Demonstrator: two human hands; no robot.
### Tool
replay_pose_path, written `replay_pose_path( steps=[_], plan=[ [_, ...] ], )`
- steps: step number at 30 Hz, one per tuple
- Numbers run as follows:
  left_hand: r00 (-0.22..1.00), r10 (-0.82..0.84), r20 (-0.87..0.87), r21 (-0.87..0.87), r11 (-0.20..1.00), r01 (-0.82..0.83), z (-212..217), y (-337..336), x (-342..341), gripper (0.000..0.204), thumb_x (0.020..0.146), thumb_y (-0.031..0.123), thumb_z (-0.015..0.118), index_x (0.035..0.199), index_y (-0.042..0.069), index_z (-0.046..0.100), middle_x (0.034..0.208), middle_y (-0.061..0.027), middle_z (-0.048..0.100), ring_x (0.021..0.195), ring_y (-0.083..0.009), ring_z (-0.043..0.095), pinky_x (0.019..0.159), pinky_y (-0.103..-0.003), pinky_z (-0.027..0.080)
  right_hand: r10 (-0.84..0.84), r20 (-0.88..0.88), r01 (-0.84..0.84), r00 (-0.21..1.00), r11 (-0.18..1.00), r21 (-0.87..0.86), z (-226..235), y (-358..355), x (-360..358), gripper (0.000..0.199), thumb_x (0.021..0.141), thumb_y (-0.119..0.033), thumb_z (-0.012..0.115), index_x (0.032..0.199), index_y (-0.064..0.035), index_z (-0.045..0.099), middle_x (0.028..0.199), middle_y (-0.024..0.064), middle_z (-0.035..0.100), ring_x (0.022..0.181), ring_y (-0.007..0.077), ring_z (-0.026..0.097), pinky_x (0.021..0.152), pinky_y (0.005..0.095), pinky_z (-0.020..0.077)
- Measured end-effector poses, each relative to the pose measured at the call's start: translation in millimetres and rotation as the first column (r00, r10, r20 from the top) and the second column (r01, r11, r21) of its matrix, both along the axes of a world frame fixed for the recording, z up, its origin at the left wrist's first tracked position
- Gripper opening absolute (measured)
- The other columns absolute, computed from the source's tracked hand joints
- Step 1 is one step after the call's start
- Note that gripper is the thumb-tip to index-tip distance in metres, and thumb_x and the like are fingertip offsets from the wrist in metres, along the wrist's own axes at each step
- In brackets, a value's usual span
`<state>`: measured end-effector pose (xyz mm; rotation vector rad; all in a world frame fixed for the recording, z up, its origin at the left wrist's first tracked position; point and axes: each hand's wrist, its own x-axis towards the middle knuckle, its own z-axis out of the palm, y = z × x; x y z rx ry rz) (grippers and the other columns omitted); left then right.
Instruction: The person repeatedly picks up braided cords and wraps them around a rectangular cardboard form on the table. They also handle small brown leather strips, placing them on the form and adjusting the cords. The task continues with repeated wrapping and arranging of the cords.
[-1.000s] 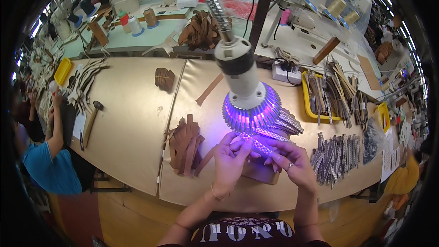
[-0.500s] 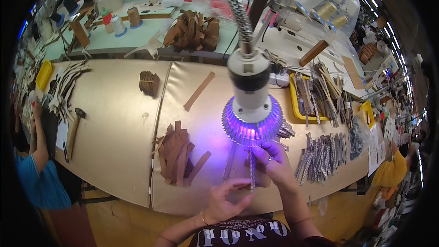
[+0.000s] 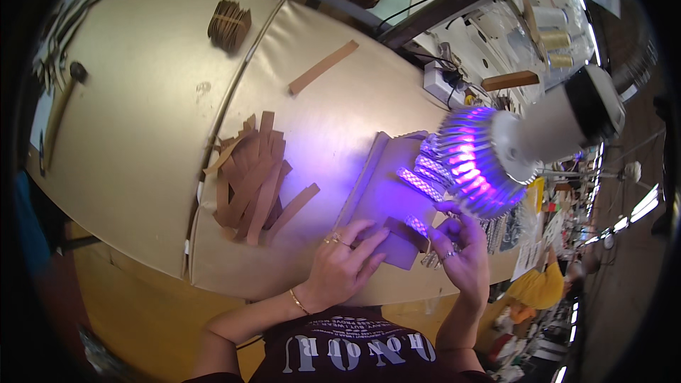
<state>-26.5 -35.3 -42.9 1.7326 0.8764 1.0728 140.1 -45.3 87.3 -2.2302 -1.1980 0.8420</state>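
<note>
My right hand (image 3: 460, 252) pinches a short braided strip (image 3: 416, 225), whose pale woven end shows purple under the lamp; the rest of it is hidden by the fingers. Beside it, my left hand (image 3: 346, 262) has its fingers stretched out, fingertips at the edge of a small brown piece (image 3: 403, 232). That piece lies on a flat brown board (image 3: 379, 191). Several more braided strips (image 3: 420, 183) lie at the board's far right. Over them hangs a finned lamp (image 3: 475, 163) giving purple light.
Left of the board is a pile of brown strips (image 3: 252, 181). A single strip (image 3: 324, 67) and a banded bundle (image 3: 229, 26) lie farther off. A hammer (image 3: 64, 113) rests at the far left. A wooden block (image 3: 509, 81) and a white power strip (image 3: 443, 84) sit beyond the lamp.
My view has tilted, and the lamp now appears farther right, uncovering the board. The hands have drawn apart; the braided strip, upright between both hands before, is now low at the right hand.
</note>
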Motion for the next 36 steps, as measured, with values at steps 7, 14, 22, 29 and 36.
replay_pose_path(
  steps=[7, 14, 22, 29, 36],
  plan=[
    [1.0, 0.009, 0.021, 0.049, 0.999, -0.01, -8, 0, 2, 0.037, 0.078, 0.016, 0.073, 0.114, 0.006, 0.067, 0.111, -0.0106, 0.058, 0.088, -0.0256, 0.06, 0.078, -0.037, 0.05, -0.131, -0.192, 0.135, 0.973, 0.991, 0.008, -11, 10, -24, 0.029, 0.085, 0.003, 0.063, 0.103, -0.0071, 0.043, 0.066, -0.0014, 0.055, 0.056, 0.0027, 0.048, 0.051, 0.0177, 0.0351],
    [1.0, -0.03, 0.006, 0.007, 1.0, 0.03, -9, 0, 1, 0.04, 0.078, 0.02, 0.073, 0.115, 0.007, 0.067, 0.111, -0.0093, 0.057, 0.095, -0.0257, 0.058, 0.083, -0.038, 0.049, -0.093, -0.096, 0.09, 0.991, 0.995, -0.039, -16, 13, -33, 0.03, 0.084, 0.006, 0.063, 0.101, -0.0069, 0.042, 0.069, -0.0004, 0.055, 0.06, 0.0045, 0.052, 0.053, 0.0186, 0.0383],
    [0.999, -0.032, -0.017, 0.007, 0.999, 0.032, -9, 0, 1, 0.042, 0.078, 0.023, 0.074, 0.117, 0.009, 0.067, 0.112, -0.0084, 0.057, 0.097, -0.0244, 0.059, 0.084, -0.038, 0.049, -0.043, -0.089, 0.038, 0.995, 0.998, -0.055, -19, 15, -29, 0.032, 0.083, 0.009, 0.059, 0.102, -0.0072, 0.04, 0.07, 0.0002, 0.054, 0.061, 0.0057, 0.053, 0.053, 0.0196, 0.0396],
    [0.999, -0.043, -0.016, -0.005, 0.999, 0.043, -8, 1, 0, 0.042, 0.078, 0.023, 0.074, 0.117, 0.011, 0.067, 0.112, -0.008, 0.057, 0.097, -0.0241, 0.059, 0.084, -0.038, 0.049, -0.085, -0.127, 0.079, 0.988, 0.996, -0.046, -20, 17, -29, 0.032, 0.083, 0.008, 0.061, 0.1, -0.0069, 0.039, 0.067, 0.0007, 0.054, 0.06, 0.0065, 0.053, 0.054, 0.0207, 0.0405],
    [0.999, -0.048, -0.019, -0.019, 0.999, 0.048, -7, 2, 0, 0.042, 0.079, 0.023, 0.073, 0.118, 0.011, 0.066, 0.113, -0.008, 0.057, 0.097, -0.024, 0.059, 0.085, -0.037, 0.049, -0.089, -0.147, 0.082, 0.985, 0.995, -0.055, -20, 18, -27, 0.031, 0.083, 0.009, 0.062, 0.098, -0.0073, 0.039, 0.069, 0.0002, 0.053, 0.061, 0.0063, 0.052, 0.056, 0.0206, 0.0416]
  ],
)
